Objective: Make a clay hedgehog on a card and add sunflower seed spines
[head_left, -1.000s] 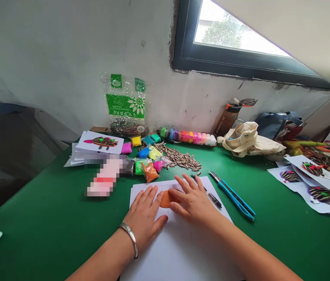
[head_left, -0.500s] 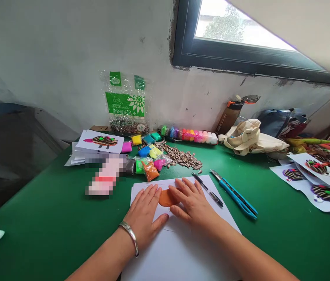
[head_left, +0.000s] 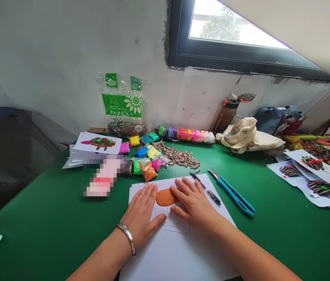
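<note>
From where I stand, the left hand (head_left: 141, 210) lies palm down, its fingers straight and close together, the thumb held wide of them, gripping nothing. The right hand (head_left: 196, 203) is much the same, a little more spread, with its index fingertip over the right edge of a flat oval of orange clay (head_left: 166, 198). The left fingertips reach the oval's other edge, though whether they bear on it or stop just beside it I can't tell. The clay sits between the two hands, on the upper part of a white sheet (head_left: 165, 257) where a few faint lines are drawn. I'd call this shaping work: pressing the piece thin and neatening its rim. To my mind, a further press calls for light, even fingertips along the edge, with the paper kept from sliding. Just beside the right hand a pen (head_left: 214, 197) lies on the sheet, and past it a blue cutter (head_left: 232, 193) rests on the green table (head_left: 50, 226). Beyond the paper are an orange clay packet (head_left: 148, 171) and a scatter of striped seeds (head_left: 179, 155); farther out, to the left, a decorated card (head_left: 97, 143) tops a pile.
</note>
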Motion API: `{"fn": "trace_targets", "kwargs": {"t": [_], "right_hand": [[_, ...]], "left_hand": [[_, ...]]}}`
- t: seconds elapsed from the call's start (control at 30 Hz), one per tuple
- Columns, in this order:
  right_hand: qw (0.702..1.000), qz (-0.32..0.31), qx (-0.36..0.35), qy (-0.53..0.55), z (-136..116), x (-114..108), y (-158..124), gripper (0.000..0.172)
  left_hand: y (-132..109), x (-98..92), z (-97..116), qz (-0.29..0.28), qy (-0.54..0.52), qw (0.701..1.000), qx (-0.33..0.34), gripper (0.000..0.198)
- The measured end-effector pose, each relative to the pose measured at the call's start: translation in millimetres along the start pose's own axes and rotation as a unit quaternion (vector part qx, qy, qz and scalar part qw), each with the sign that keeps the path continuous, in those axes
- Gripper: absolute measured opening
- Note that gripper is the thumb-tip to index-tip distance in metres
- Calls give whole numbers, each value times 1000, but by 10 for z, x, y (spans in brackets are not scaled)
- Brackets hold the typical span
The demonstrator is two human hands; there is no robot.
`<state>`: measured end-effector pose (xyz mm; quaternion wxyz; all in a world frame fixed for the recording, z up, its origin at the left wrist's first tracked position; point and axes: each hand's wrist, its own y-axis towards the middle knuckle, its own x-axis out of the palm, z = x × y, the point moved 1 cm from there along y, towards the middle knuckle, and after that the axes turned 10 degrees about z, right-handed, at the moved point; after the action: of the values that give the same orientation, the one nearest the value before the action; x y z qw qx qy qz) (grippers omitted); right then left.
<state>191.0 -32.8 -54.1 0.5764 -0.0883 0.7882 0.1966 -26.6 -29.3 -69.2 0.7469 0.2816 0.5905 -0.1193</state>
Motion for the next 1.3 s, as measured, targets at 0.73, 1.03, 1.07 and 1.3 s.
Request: {"fn": "trace_targets", "kwargs": {"t": [0.73,1.03,1.07,1.3], "right_hand": [[992,41,-117,4,-329,11,-13,60],[993,43,-110,-6,-341,-6,-14,62],[993,45,-108,-7,-338,-1,-15,62],[994,41,-103,-8,-327,22,-26,64]], "left_hand": [[-24,111,-42,29,-8,1000,4,65],[-26,109,-43,23,1,1000,9,66],[-23,105,-41,23,2,1000,8,67],[-5,65,-18,10,0,1000,3,68]]}}
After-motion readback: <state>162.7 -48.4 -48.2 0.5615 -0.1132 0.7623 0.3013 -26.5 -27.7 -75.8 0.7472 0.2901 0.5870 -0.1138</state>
